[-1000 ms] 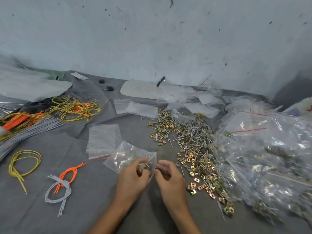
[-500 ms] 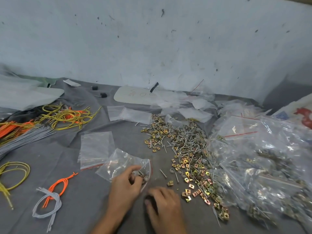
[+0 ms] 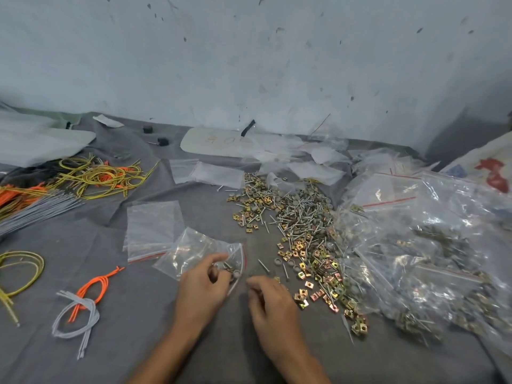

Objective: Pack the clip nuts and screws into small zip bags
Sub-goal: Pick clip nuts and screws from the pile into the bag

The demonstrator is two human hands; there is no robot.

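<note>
- A grey cloth [image 3: 133, 350] is spread over the whole work surface, up to a pale, speckled wall [image 3: 249, 65].
- Filled zip bags [image 3: 421, 261] are heaped at the right, touching the loose hardware.
- Clip nuts [image 3: 304, 293] and screws [image 3: 300, 217] are strewn in a long loose pile on the cloth, between the filled zip bags and the hands.
- Yellow, orange and grey wires [image 3: 97, 176] are bundled at the far left, well apart from the pile.
- An empty zip bag [image 3: 152, 225] is laid flat left of centre, its lower right corner overlapped by the bag in hand.
- The small zip bag [image 3: 191, 250] is seen crumpled on the cloth, with a few pieces of hardware inside near its mouth.
- Its mouth is pinched by the left hand [image 3: 202, 289] between the thumb and curled fingers.
- The right hand [image 3: 273, 303] is set just beside that mouth, fingers curled and tips down at the cloth; whether anything is pinched cannot be told.
- 2 stray screws [image 3: 263, 266] are seen apart, between the small zip bag and the pile.
</note>
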